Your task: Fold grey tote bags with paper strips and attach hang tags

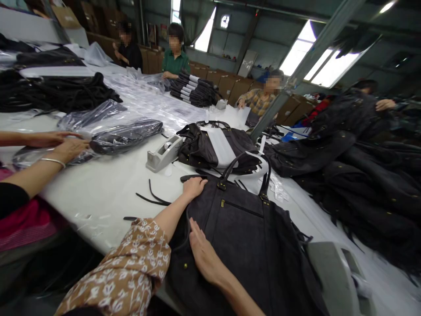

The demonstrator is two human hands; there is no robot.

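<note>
On the near edge of the white bench, a large dark handbag lies flat, its zip pocket facing up and its two handles arching away from the wearer. Left hand: laid palm-down on the bag's upper left corner, fingers extended and close together, gripping nothing. Right hand: pressed flat along the bag's left side, fingers straight, likewise enclosing nothing. Both hands rest on the fabric rather than hold it.

Loose black straps lie on the bench just left of the bag. Beyond it sit a second dark bag wrapped with a white paper band, and a grey tape dispenser beside that. Bagged items in clear plastic lie farther left, where a co-worker's hands rest on them. A heap of dark bags fills the right side; other people work at the far end.

Judged step: smoothing and squaring the bag flat on the bench, apparently ahead of banding or wrapping like its neighbour. The next move probably calls for an even sweep of both palms across the panel, pressing out creases without dragging the bag off the edge, and for keeping the handles clear of the loose straps.
</note>
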